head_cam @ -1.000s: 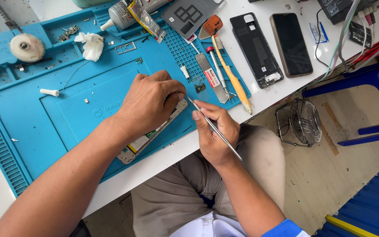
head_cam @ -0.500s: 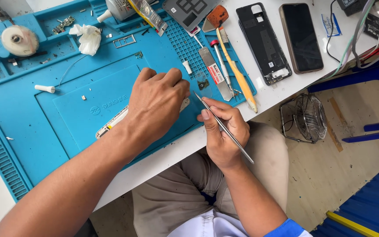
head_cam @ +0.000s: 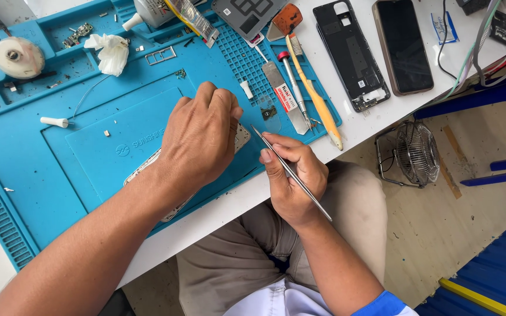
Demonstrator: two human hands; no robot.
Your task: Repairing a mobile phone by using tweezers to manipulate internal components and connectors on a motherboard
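The left hand (head_cam: 203, 137) presses flat on the opened phone (head_cam: 238, 139) lying slantwise on the blue mat (head_cam: 60, 175); the right hand (head_cam: 293, 175) pinches tweezers (head_cam: 291, 172), tips pointing up-left toward the phone's near corner.

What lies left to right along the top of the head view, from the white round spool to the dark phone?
White round spool → crumpled white tissue → yellow-handled brush → black phone back cover → dark phone.
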